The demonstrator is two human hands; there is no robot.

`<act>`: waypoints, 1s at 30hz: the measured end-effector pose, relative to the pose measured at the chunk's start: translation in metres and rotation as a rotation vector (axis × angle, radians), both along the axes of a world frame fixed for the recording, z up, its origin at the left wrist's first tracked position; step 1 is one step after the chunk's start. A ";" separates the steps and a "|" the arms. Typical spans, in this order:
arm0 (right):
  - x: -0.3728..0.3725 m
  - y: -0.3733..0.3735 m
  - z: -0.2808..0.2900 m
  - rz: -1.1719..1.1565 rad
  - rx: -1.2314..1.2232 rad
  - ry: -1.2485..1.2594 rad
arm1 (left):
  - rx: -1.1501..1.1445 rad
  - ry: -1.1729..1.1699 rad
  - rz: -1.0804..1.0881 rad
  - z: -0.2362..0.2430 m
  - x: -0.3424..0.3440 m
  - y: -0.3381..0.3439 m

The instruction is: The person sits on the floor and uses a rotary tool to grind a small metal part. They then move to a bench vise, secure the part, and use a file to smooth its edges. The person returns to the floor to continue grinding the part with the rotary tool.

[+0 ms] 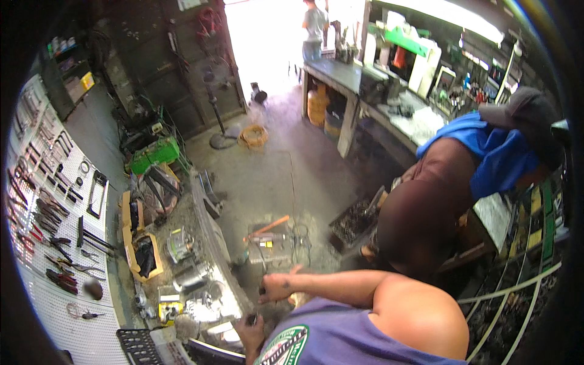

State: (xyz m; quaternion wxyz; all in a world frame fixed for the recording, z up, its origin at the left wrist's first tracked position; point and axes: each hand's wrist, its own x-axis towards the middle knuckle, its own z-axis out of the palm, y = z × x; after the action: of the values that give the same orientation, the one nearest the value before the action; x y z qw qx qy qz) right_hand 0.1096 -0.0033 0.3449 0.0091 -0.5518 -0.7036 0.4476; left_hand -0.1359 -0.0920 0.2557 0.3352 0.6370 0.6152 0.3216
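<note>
My right arm reaches across from the right. My right hand [277,288] is curled closed around something small and dark, mostly hidden by the fingers. Closer to the lower edge, my left hand [249,332] is also closed, with a dark piece showing at its top. Whether both hands hold one object or two, I cannot tell. Both are beside the edge of a cluttered workbench [219,274]. On it, near my left hand, lie shiny metal parts [204,307] and a yellow-and-black package [170,308]. A round metal housing [180,244] sits farther along.
An open cardboard box [130,243] stands by the pegboard of hand tools [73,207]. An orange-handled tool [271,226] and a tray of dark parts [353,226] lie on the floor. A person in brown and blue [438,194] bends at right; another person [314,30] stands at the doorway.
</note>
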 end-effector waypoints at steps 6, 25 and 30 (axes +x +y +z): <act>0.030 -0.006 -0.005 -0.207 -0.061 0.529 | 0.183 -0.166 -0.110 0.076 0.070 0.043; 0.341 0.118 0.013 -0.667 0.057 0.432 | 0.033 -0.210 -0.550 0.073 0.374 0.265; 0.397 0.094 0.048 -0.936 0.190 0.432 | 0.129 -0.325 -0.791 0.093 0.460 0.294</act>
State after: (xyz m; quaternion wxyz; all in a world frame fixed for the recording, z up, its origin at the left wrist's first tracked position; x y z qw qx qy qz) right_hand 0.5061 0.0904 0.3924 0.4030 -0.6989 -0.4013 0.4336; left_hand 0.3241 0.2019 0.3488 0.4847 0.7845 0.2415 0.3022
